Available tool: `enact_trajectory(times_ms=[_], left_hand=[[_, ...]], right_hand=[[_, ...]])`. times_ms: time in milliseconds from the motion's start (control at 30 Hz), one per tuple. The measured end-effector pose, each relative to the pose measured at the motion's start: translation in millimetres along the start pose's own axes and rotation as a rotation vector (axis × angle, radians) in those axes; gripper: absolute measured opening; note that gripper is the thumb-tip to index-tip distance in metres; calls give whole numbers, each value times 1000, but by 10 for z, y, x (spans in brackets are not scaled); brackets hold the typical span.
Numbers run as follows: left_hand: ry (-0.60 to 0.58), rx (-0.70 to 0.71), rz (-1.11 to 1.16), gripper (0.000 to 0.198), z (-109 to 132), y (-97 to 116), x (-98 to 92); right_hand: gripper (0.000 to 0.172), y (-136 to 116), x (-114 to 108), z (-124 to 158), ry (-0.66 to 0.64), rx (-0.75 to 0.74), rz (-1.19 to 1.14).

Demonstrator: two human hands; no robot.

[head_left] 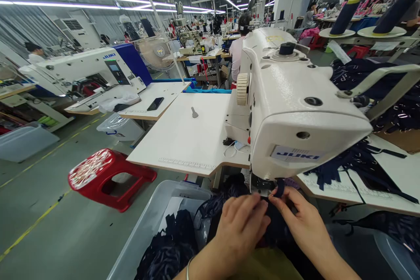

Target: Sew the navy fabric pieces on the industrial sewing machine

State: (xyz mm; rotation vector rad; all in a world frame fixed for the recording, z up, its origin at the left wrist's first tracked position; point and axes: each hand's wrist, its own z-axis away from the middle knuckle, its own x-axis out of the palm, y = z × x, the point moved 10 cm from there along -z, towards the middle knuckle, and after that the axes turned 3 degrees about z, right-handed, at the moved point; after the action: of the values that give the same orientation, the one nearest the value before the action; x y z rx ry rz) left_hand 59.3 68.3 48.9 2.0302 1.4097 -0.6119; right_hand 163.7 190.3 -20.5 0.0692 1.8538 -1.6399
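Both hands work at the needle end of a white JUKI sewing machine [305, 131]. My right hand [298, 214] pinches a dark navy strap [280, 188] between thumb and forefinger, right beside the presser foot area. Curled over the front of the machine bed, my left hand [241, 223] has its fingers bent together; its fingertips point toward the needle area, and whatever they hold is hidden behind the hand. Dark navy fabric lies beneath both hands.
A clear plastic bin [144, 227] with navy straps [173, 245] stands at lower left. Beyond it is a red stool [111, 179]. The white table [177, 135] carries a small grey metal piece [194, 113]. More navy straps [337, 162] with rings lie at right.
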Motion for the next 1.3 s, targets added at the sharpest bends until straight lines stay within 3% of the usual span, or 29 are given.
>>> enact_trajectory(times_ms=[67, 167, 467, 600, 700, 933, 1133, 1300], left_hand=[[-131, 176, -86, 34, 80, 122, 162], [-270, 232, -170, 39, 159, 100, 351], [-308, 213, -151, 36, 103, 15, 407], [-314, 221, -173, 36, 100, 27, 408], [-313, 217, -191, 36, 104, 32, 441], [-251, 95, -159, 35, 54, -44, 479], [-212, 107, -184, 32, -94, -19, 392], [-220, 72, -185, 36, -177, -39, 370]], right_hand=[[25, -8, 54, -26, -1, -22, 2], [25, 28, 111, -56, -10, -19, -55], [30, 192, 91, -269, -59, 68, -298], [34, 234, 17, -360, -35, 71, -208], [24, 217, -19, -416, 0, 48, -114], [19, 63, -50, -541, 43, -6, 39], [24, -15, 39, -634, -24, -106, 70], [23, -165, -45, -725, 93, -270, 161]])
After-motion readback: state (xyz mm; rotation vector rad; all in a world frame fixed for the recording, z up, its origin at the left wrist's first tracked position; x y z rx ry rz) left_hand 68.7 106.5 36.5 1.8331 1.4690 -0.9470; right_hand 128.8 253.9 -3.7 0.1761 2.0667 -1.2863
